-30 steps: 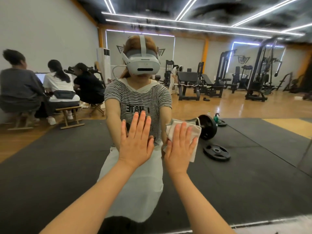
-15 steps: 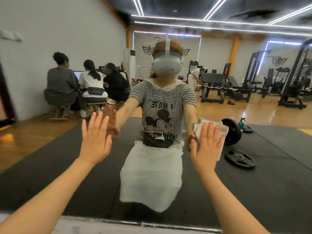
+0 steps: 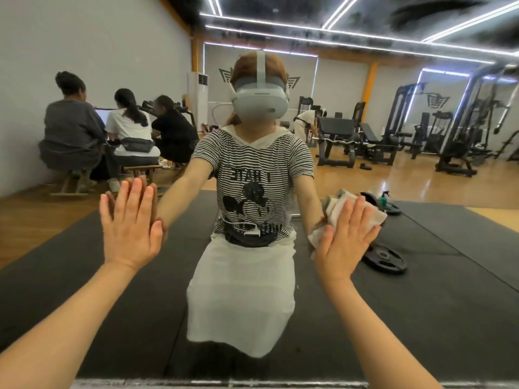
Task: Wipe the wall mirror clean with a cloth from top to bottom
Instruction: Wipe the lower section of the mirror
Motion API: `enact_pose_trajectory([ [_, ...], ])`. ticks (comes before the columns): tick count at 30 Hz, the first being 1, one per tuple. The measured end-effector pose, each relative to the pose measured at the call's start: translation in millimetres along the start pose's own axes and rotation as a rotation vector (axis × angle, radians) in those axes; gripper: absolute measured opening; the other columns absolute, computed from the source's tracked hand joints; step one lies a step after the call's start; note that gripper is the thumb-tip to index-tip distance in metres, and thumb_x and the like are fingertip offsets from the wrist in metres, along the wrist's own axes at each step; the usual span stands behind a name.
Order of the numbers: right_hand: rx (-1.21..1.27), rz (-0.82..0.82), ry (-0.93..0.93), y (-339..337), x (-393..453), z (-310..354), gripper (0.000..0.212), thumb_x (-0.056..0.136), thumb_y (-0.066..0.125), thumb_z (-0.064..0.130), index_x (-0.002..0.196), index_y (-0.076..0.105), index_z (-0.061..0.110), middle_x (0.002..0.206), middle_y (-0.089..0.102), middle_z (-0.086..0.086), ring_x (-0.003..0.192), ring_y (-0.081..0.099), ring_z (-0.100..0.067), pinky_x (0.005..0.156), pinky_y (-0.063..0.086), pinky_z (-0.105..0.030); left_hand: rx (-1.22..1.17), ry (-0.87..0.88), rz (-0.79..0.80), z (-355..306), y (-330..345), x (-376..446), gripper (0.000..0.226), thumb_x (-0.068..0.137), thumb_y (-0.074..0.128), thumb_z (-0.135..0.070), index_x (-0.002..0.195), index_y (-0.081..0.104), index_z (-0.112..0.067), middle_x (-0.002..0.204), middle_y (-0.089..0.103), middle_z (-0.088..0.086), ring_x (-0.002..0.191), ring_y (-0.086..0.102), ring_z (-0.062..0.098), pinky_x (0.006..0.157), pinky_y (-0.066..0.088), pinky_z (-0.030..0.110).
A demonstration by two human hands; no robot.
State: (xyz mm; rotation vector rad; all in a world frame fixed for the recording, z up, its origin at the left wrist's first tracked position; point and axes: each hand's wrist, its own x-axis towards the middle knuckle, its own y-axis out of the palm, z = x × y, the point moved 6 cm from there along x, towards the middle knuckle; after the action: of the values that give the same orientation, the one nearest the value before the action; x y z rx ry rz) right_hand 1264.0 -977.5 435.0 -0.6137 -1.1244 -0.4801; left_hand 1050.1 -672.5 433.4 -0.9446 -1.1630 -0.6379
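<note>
The right hand (image 3: 344, 242) lies flat with straight fingers, pressing the cloth (image 3: 348, 213) against the mirror (image 3: 421, 318) in its lower half, toward the right of the view and above the bottom edge. The left hand (image 3: 130, 226) is also spread flat, palm to the glass and well apart from the right, holding nothing; it seems to serve as a brace, though actual contact is hard to confirm from this angle.

The step looks like a wiping pass low on the glass, with the strip down to the bottom edge probably not yet done. To do it well, the person should keep the whole palm behind the cloth so pressure is even, draw it straight down to the bottom edge, and overlap each pass. The cloth is bunched above the fingers; smoothing it would cover more glass. The bare left palm may leave prints, so that patch will want a wipe last
</note>
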Motion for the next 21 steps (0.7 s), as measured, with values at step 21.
enact_pose_trajectory([
  [21, 0.176, -0.087, 0.408, 12, 4, 56, 0.062, 0.094, 0.030, 0.023, 0.150, 0.023, -0.001, 0.156, 0.024, -0.024, 0.144, 0.016, -0.035, 0.114, 0.008, -0.059, -0.003, 0.043, -0.040, -3, -1, 0, 0.070, 0.092, 0.026, -0.032, 0.156, 0.002, -0.016, 0.163, -0.009, -0.003, 0.150, -0.005, 0.019, 0.119, -0.007, 0.045],
])
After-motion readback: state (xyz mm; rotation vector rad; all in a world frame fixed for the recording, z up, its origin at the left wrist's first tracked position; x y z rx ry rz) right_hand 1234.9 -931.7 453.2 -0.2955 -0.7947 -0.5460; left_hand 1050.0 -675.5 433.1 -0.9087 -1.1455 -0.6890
